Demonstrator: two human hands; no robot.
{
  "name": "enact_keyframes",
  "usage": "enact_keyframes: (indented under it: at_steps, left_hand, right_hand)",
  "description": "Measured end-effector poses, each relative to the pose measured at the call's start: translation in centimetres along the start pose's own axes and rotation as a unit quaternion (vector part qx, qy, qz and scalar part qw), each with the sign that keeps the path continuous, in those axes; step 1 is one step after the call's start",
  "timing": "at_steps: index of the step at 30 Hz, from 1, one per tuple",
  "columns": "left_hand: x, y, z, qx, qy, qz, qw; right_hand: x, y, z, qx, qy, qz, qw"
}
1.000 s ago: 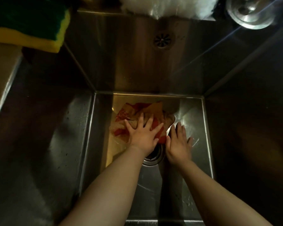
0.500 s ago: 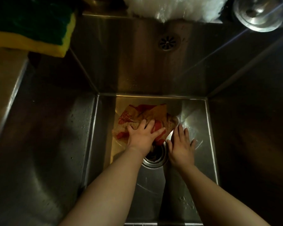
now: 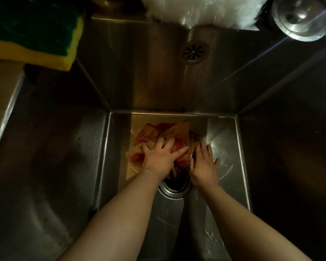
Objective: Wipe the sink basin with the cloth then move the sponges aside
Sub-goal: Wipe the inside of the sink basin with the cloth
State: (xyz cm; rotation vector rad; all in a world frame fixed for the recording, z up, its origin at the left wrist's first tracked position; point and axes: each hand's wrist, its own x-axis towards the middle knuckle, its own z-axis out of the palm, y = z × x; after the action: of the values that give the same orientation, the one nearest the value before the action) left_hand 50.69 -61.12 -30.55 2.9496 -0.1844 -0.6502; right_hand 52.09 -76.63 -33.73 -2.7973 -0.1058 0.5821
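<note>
A crumpled red and tan patterned cloth (image 3: 164, 134) lies on the floor of the deep steel sink basin (image 3: 224, 147), just beyond the drain (image 3: 175, 185). My left hand (image 3: 162, 157) presses flat on the cloth with fingers spread. Right beside it, my right hand (image 3: 203, 162) rests flat on the basin floor, its fingertips touching the cloth's right edge. A green and yellow sponge (image 3: 32, 32) sits on the rim at the top left. A white fluffy sponge (image 3: 201, 8) hangs over the back rim.
An overflow grate (image 3: 194, 52) is set in the back wall. A round metal fitting (image 3: 301, 17) stands at the top right corner. Water drops dot the basin's left wall and floor.
My left hand has drawn the cloth slightly back toward the drain, bunching it. My right hand has shifted up a little to meet the cloth's edge.
</note>
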Motion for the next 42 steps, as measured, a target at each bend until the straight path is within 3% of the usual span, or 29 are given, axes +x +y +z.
enact_keyframes:
  at_steps: [8, 18, 21, 28, 42]
  left_hand:
    - [2.3, -4.3, -1.7, -0.065, -0.004, -0.108, 0.992]
    - [-3.4, -4.3, 1.5, -0.055, 0.019, -0.048, 0.997]
    - [-4.4, -3.8, 2.7, -0.058, 0.040, -0.068, 0.995]
    - [-1.6, -4.0, 1.7, -0.097, -0.027, -0.109, 0.989]
    - [2.4, -6.9, -1.0, -0.131, -0.061, -0.139, 0.980]
  right_hand:
    - [0.2, -0.1, 0.3, -0.002, -0.003, 0.008, 1.000]
    - [-0.2, -0.3, 0.5, -0.003, 0.006, 0.010, 1.000]
    - [-0.5, -0.6, 0.7, -0.016, 0.005, 0.011, 1.000]
    - [-0.3, -1.8, 0.9, -0.008, 0.001, -0.010, 1.000]
    - [0.7, -2.3, 0.1, -0.004, -0.015, -0.004, 1.000]
